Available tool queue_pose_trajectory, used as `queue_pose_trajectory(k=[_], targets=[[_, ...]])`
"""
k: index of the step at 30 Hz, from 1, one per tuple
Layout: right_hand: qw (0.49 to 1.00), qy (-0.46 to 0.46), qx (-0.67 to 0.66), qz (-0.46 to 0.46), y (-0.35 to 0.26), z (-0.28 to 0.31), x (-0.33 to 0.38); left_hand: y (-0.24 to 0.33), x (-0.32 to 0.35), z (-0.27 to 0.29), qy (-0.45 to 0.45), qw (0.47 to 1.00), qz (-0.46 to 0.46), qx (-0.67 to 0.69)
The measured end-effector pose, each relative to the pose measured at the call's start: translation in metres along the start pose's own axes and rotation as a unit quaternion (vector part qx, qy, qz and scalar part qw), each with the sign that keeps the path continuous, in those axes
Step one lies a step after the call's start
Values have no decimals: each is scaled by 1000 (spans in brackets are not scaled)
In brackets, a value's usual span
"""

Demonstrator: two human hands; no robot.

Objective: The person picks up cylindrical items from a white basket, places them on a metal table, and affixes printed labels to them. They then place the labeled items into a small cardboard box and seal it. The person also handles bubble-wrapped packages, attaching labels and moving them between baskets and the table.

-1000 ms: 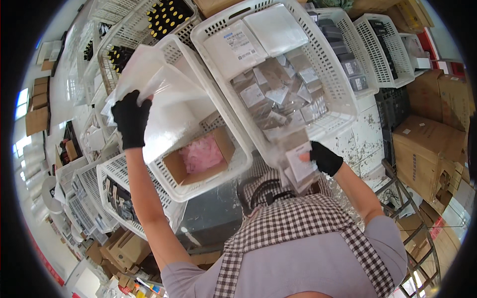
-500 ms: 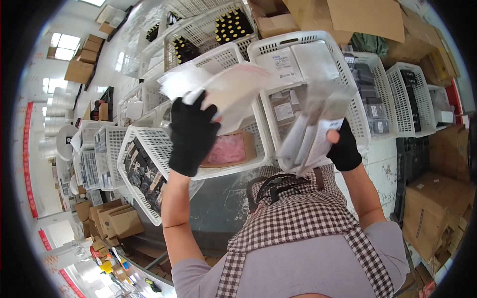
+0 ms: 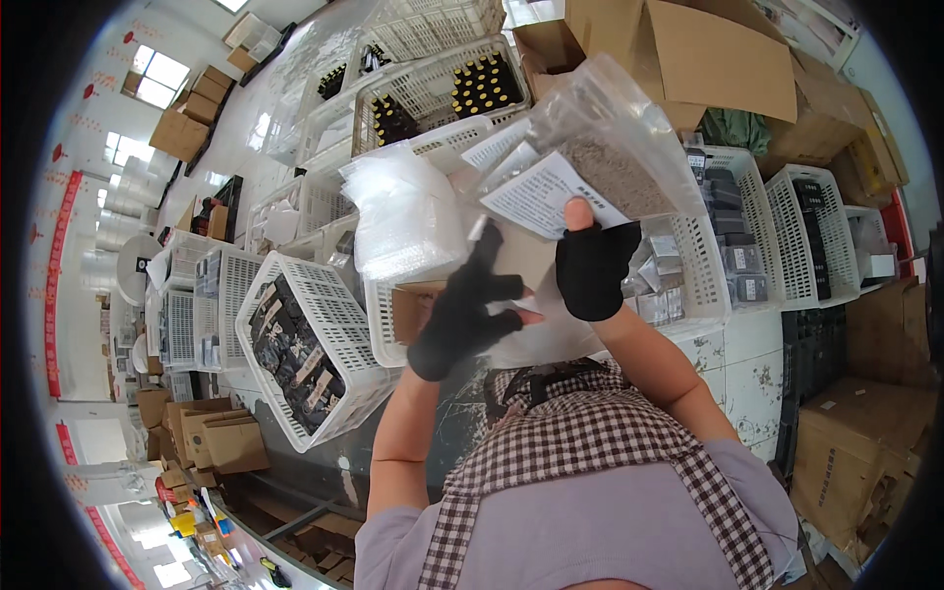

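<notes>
My right hand, in a black fingerless-tip glove, is closed on a clear plastic bag. Grey-brown material, too unclear to name, and a white printed sheet show in it, the thumb pressing on the sheet. My left hand, gloved alike and slightly blurred, has its fingers spread beside a pale translucent bag below the right hand. Whether its fingertips touch that bag is hard to see. Just past the left hand, a stack of white bubble-wrap bags lies over a white crate.
Small clear packets fill a crate under my right hand. A tilted crate of dark packaged items stands at left. Yellow-capped bottles sit in a far crate. Crates of dark boxes and cardboard boxes line the right.
My right hand has moved left and raised the clear bag. My left hand has come down and right, away from the bubble-wrap bags; the pale bag is now between my hands.
</notes>
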State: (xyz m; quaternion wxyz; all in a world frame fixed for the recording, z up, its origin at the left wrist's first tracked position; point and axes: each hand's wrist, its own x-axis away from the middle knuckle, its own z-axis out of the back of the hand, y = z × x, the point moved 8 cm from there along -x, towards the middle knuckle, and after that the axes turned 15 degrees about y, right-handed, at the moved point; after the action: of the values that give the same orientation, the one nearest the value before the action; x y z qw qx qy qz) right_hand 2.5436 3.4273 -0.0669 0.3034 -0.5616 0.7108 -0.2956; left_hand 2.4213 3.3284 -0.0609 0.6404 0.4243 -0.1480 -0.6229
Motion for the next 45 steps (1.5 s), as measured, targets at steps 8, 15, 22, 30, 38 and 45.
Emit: queue_pose_trajectory(k=[8,15,22,30,38,45], targets=[[896,-270,288,204,-3,13,6,-24,7,20,111,992,64,19],[959,-195,201,37,-17,31,-4,0,20,22,78,997,13,-11],[932,-225,260,116,1,53,9,38,12,39,161,980,-116,-26],[875,-361,322,14,-25,50,-7,38,23,33,81,983,-147,-69],[848,-483,215,-41,-19,39,6,51,34,21,64,997,-50,-20],[820,-544,177,1,-28,26,21,77,47,16,102,984,-134,-62]])
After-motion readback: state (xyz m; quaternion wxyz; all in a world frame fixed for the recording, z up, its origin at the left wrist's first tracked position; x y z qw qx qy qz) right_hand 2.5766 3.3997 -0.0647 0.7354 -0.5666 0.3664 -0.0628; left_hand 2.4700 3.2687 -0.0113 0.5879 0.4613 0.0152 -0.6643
